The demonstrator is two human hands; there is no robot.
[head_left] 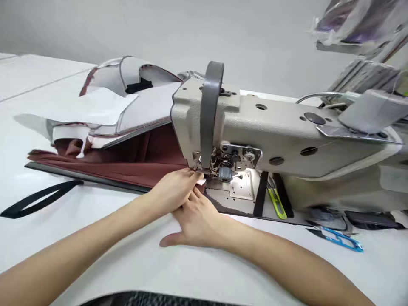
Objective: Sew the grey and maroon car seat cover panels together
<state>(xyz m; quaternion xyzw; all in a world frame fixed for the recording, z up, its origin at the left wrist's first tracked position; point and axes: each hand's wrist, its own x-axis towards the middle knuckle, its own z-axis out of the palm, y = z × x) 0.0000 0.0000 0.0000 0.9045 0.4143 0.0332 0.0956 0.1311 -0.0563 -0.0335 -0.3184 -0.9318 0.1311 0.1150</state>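
Maroon fabric with white-backed panels and a dark edge strip runs in under the head of a sewing machine. My left hand is closed on the fabric's edge just in front of the presser foot, its fingertips close to the needle area. Partly beneath it lies my right hand, thumb stretched out to the left and fingers reaching forward at the fabric edge; some of its fingertips are hidden behind my left hand. A small white piece shows by my fingertips.
A black strap loop lies on the white table at left. Yellow-green thread snips rest on the machine bed, blue snips farther right. A white thread cone stands on top, and a grey curved band crosses the machine head.
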